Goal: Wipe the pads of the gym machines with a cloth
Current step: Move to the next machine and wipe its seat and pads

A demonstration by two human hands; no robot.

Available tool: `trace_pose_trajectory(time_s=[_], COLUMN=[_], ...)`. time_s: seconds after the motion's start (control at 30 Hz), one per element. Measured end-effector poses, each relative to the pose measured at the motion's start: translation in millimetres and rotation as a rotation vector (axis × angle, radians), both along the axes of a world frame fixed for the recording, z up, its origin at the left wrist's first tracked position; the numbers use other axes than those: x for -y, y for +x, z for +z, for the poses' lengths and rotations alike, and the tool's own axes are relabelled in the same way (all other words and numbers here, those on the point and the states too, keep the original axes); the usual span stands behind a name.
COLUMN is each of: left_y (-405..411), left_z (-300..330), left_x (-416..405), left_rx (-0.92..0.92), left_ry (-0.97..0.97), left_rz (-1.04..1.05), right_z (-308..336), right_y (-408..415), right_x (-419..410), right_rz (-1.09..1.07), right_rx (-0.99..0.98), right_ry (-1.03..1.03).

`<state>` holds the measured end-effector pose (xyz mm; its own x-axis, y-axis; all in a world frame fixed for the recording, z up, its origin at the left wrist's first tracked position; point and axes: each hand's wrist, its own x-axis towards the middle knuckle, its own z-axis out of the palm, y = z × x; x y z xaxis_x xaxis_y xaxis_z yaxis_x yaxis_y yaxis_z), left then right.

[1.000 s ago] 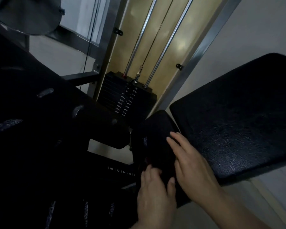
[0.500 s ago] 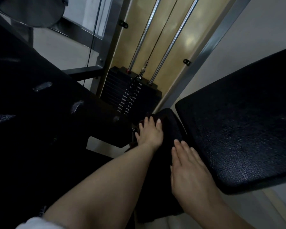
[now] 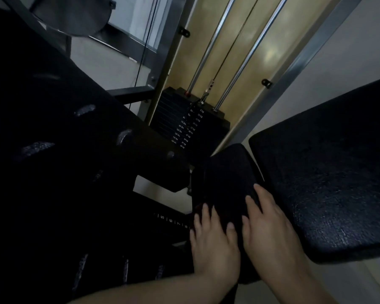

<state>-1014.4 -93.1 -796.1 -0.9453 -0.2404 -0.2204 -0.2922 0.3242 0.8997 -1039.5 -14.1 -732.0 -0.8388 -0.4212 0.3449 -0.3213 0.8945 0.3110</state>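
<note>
While both hands lay on the narrow black pad (image 3: 226, 178), the left hand (image 3: 213, 244) and right hand (image 3: 270, 233) kept their fingers (image 3: 253, 202) flat and released; no cloth could be made out.

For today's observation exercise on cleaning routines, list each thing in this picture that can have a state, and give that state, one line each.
left hand: fingers spread flat, pressing on the narrow pad
right hand: fingers straight, resting on the narrow pad's right side
narrow pad: under both hands; any cloth too dark to make out
large pad: untouched, apart from both hands
weight stack: resting at the bottom of the guide rods
</note>
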Motion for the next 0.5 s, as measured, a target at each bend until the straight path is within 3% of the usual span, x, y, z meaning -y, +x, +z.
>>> trace_pose_trajectory(time_s=[0.23, 0.5], left_y=[-153, -104], left_z=[15, 4], left_x=[37, 21], left_rx=[0.013, 0.010], left_ry=[0.090, 0.060], left_rz=[0.100, 0.192], right_z=[-4, 5], right_y=[-9, 1], right_x=[-1, 4], right_rz=[0.052, 0.059], right_rx=[-0.046, -0.023], right_ry=[0.081, 0.117])
